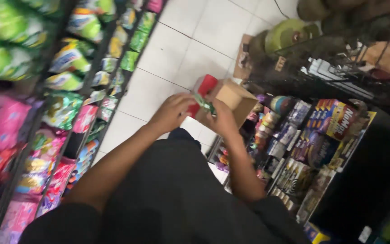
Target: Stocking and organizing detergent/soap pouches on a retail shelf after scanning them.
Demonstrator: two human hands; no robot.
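Floor (204, 40): pale square tiles running up the aisle from the centre to 12 o'clock, between the two racks.
Left shelf rack (46, 113): fills the 9 o'clock side, dark rails packed with soft packets, green ones up top, pink and purple ones lower down, all blurred.
Right shelf rack (312, 144): at 3 to 4 o'clock, stacked with small boxes, tubs and coloured cartons; too blurred to tell them apart.
Wire rack (339, 68): up at 2 o'clock, dark mesh with green round things and brown cartons behind it.
Person: dark top fills 6 o'clock, both bare forearms reaching up toward the centre.
Cardboard box (235, 97): and here it is, an open brown carton just above centre, tilted, held up over the floor in front of the right shelf rack.
Red panel (204, 88): a red flap or pack at the box's 9 o'clock edge; which of the two I cannot tell.
Left hand (172, 113): fingers curled at the red panel's lower edge, touching it; whether it truly grips I cannot tell.
Right hand (222, 118): at the box's 6 o'clock side, fingers closed around a small green item.
Small green item (204, 104): thin, greenish, pinched in the right hand, right between the two hands against the box front.
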